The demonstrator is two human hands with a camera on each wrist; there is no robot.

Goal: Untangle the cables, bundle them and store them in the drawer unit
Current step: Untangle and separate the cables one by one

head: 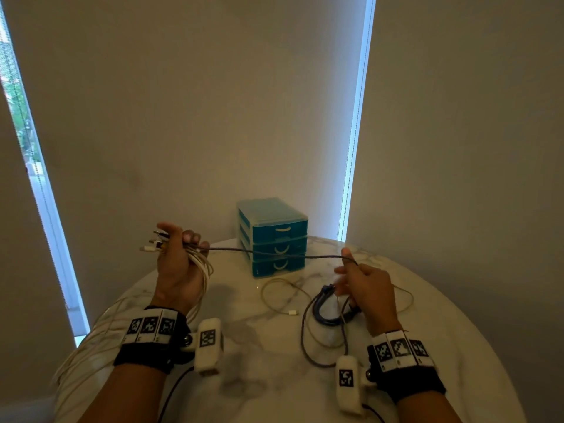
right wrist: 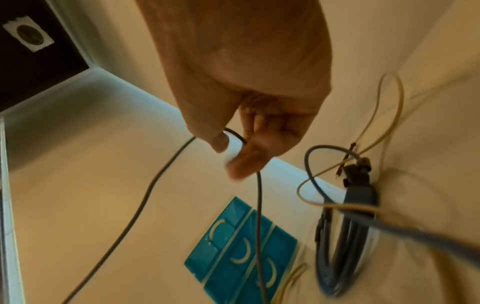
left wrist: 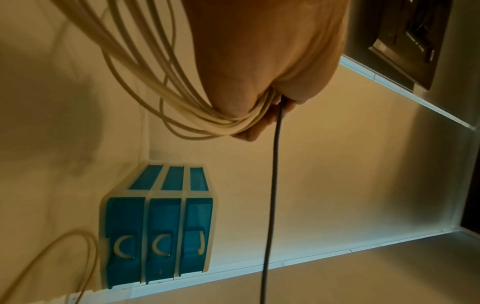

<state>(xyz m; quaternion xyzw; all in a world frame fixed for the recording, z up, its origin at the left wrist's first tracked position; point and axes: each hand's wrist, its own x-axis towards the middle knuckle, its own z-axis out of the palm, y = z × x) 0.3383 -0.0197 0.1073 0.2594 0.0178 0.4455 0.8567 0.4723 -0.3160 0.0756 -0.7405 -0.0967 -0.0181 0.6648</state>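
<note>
between hands: grey cable

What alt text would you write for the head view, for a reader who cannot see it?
Above a marble table, the left hand grips white cable loops and plugs while the right hand pinches a dark cable stretched between them. A teal drawer unit stands behind, drawers closed.

The drawer unit is translucent teal with pale crescent handles. The cable bundle is cream, the stretched cable dark grey. The table is white, grey-veined marble.

Round marble table, drawn window blinds
</note>
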